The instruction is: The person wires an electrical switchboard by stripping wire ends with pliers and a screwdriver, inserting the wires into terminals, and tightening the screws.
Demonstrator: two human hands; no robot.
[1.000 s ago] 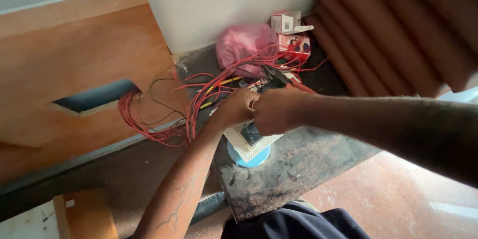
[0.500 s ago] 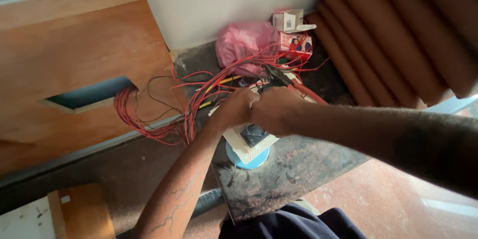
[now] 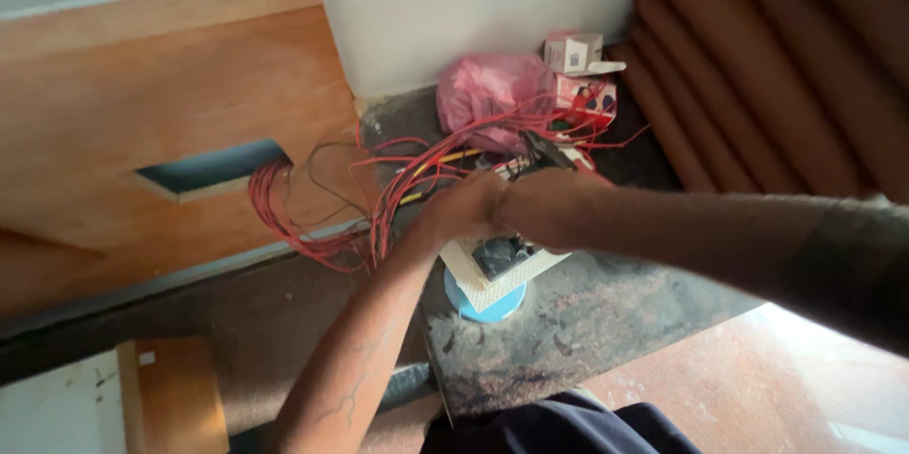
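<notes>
Both hands meet over the middle of a dark stone slab [image 3: 606, 321], the left hand [image 3: 461, 210] and right hand [image 3: 549, 203] pressed close together, knuckles up. Their fingers curl down out of sight, so I cannot tell whether either hand is clamped on anything or merely resting. Just under them lies a white perforated plate [image 3: 500, 269] with a dark part in its opening; most of it is covered by the hands. Below the plate a blue round object [image 3: 485, 305] peeks out at the slab's near-left edge, only a rim of it showing.

A tangle of red wires [image 3: 312, 217] spreads from the hands leftward, off the slab's left edge to a slot in a wooden panel [image 3: 170, 104]; where the wire ends sit under the hands is hidden. At the slab's far edge, against the white wall, rest a pink plastic bag [image 3: 492, 94] and small cardboard boxes [image 3: 579, 71]. Motion blur softens the hands.
</notes>
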